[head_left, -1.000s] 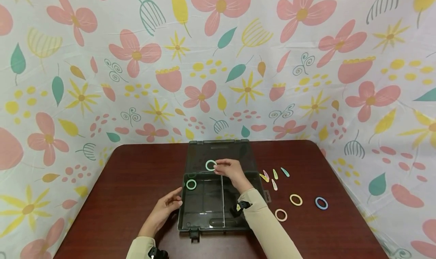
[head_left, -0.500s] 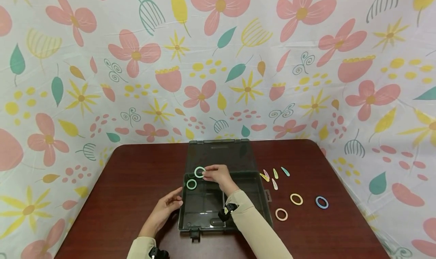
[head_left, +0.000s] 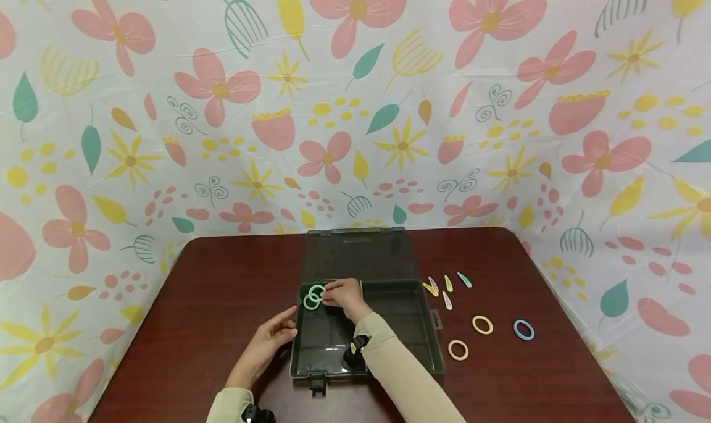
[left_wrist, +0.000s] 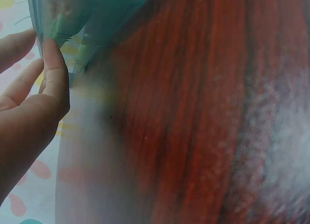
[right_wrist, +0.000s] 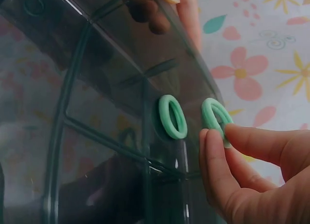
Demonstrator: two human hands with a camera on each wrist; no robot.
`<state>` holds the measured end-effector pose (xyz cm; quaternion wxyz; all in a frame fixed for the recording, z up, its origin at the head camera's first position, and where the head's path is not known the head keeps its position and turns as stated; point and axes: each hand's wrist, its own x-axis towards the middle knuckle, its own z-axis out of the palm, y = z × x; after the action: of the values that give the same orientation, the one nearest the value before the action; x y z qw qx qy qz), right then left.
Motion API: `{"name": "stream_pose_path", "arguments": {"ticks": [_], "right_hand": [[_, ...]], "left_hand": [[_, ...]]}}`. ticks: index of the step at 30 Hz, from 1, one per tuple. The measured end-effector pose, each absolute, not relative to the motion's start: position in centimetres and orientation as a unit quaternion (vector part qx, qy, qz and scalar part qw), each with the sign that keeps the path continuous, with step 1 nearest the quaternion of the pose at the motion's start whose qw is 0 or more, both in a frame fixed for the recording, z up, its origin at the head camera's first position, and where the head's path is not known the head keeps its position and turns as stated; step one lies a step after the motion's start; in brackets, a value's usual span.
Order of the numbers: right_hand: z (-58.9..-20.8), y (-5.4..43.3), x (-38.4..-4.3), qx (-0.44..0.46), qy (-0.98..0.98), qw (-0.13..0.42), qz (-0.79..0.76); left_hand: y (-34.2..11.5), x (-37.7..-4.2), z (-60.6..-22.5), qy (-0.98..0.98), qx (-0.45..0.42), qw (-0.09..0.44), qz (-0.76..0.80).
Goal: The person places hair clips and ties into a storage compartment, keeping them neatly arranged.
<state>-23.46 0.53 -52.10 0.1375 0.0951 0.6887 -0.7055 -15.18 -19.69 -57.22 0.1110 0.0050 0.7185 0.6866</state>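
My right hand [head_left: 344, 296] pinches a light green hair tie [right_wrist: 208, 113] between thumb and fingertips, just above the open dark see-through plastic box [head_left: 397, 327]. Another light green hair tie [right_wrist: 163, 118] lies in the box's far left corner; the two overlap in the head view. In the right wrist view they are apart, side by side. My left hand [head_left: 265, 344] touches the outside of the box's left wall with its fingertips, as the left wrist view [left_wrist: 41, 98] also shows. The box's inner divider is mostly hidden behind my right arm.
The box lid [head_left: 361, 256] lies tilted back behind it. To the right are several snap hair clips [head_left: 447, 301], a yellow hair tie [head_left: 483, 333], a pale pink hair tie [head_left: 458, 341] and a blue hair tie [head_left: 516, 331]. A latch [head_left: 318, 383] juts out in front.
My right hand has carried the held green hair tie left and down, from over the lid's edge to the box's far left corner beside the other one. My left hand stays put.
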Motion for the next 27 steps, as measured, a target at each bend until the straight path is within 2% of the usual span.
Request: {"name": "stream_pose_path", "arguments": {"ticks": [27], "right_hand": [[-54.0,-0.5,-23.5,0.143,0.741,0.131,-0.643]], "left_hand": [[-19.7,-15.1,-57.0,0.722,0.011,0.120,0.682]]}}
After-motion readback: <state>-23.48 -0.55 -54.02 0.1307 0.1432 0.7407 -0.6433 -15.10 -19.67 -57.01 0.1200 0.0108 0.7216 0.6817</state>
